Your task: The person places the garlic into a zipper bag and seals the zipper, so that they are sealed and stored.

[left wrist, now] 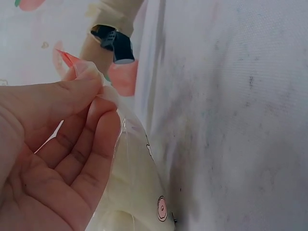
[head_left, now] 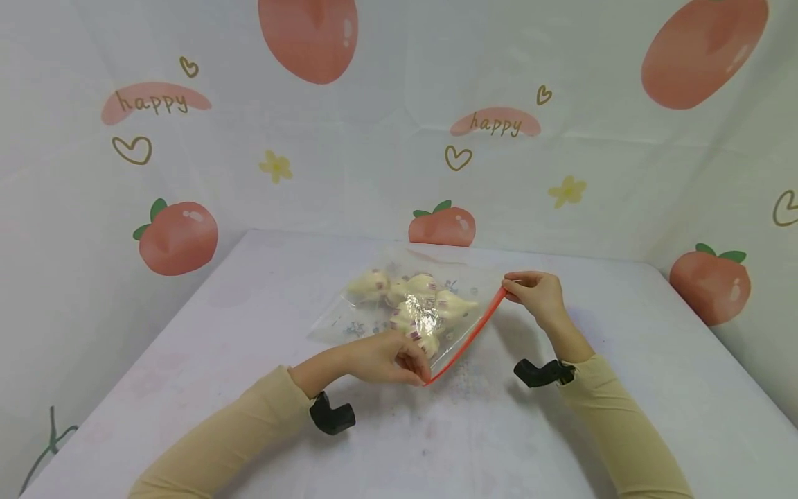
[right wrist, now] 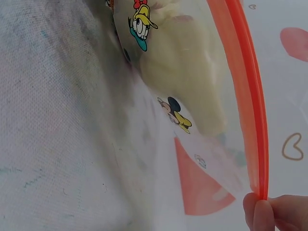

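Observation:
A clear zip bag with a red zip strip and cartoon prints lies over the table. Inside are several cream, bulb-shaped pieces with purplish marks, like garlic bulbs. My left hand pinches the near end of the strip between thumb and fingers. At the far right end, my right hand pinches the strip's other corner, so it runs slantwise between both hands. In the left wrist view, the left hand grips the bag's corner. Thumb and fingertip of the right hand meet on the strip's end.
A white cloth with faint stains covers the table. Behind it hangs a white backdrop printed with red fruit, hearts and flowers. Black wrist mounts sit at both sleeve cuffs. A thin green cord shows at the lower left.

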Tool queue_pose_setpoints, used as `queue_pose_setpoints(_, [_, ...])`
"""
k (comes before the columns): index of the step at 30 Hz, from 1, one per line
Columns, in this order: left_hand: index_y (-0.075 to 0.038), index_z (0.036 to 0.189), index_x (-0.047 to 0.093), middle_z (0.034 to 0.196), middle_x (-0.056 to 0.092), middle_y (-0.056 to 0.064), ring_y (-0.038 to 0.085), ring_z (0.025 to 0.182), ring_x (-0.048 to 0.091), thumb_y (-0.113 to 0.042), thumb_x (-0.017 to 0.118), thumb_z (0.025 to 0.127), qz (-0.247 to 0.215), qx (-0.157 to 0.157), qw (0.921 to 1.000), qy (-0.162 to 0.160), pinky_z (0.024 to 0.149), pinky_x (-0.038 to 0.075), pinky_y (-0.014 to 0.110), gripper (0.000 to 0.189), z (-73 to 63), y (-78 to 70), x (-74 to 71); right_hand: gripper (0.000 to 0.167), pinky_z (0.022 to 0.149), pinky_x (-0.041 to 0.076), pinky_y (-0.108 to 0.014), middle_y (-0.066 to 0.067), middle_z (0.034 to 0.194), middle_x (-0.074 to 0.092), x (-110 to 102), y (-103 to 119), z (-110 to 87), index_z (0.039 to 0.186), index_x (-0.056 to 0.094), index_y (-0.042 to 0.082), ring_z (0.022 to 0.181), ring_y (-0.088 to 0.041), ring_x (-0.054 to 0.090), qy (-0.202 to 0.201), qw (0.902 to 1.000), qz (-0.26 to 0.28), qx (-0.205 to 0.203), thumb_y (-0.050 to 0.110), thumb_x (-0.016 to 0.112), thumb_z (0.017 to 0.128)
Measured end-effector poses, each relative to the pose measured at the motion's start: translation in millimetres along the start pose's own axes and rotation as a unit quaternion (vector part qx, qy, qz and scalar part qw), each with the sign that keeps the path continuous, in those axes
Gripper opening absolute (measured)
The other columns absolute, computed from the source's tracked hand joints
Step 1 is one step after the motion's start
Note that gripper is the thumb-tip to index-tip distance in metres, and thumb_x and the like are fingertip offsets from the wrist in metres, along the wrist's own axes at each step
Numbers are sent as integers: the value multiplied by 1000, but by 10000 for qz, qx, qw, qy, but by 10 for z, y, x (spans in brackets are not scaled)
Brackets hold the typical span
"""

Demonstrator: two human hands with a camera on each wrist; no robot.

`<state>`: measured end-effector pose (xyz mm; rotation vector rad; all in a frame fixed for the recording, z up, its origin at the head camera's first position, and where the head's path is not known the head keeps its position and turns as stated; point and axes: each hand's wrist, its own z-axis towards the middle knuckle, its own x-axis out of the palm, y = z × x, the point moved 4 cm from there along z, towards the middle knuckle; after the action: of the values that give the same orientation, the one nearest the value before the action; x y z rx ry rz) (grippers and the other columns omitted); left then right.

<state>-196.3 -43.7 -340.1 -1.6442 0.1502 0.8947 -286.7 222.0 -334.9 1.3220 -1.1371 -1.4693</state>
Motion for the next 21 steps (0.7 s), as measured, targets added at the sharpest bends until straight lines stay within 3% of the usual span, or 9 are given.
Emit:
queue_pose_setpoints(7, [0,94,69,92,69,14,-6,79,59,-4,65,86,-316,-75,9994,-67,78,53,18,10,-2,5,11,40,63,54,-15,17,66,61,7,-28,17,118,54,-16,60,5,63,35,10000,-29,4,7,64,86])
queue_pose_setpoints(12, [0,94,68,90,69,15,-6,77,59,-4,66,85,-354,63,9993,-95,75,54,19,10,-7,12,19,43,62,54,-17,16,65,61,3,-3,-7,121,47,-11,59,4,63,99,9999,-53,-113,7,65,86])
queue_pose_setpoints(21, [2,99,65,95,68,12,-4,81,60,-5,64,86,-110,3,9997,200,78,52,17,15,-7,-41,-29,53,65,55,-19,17,67,60,26,37,-39,129,40,-12,59,4,63,214,9997,-145,16,9,64,87])
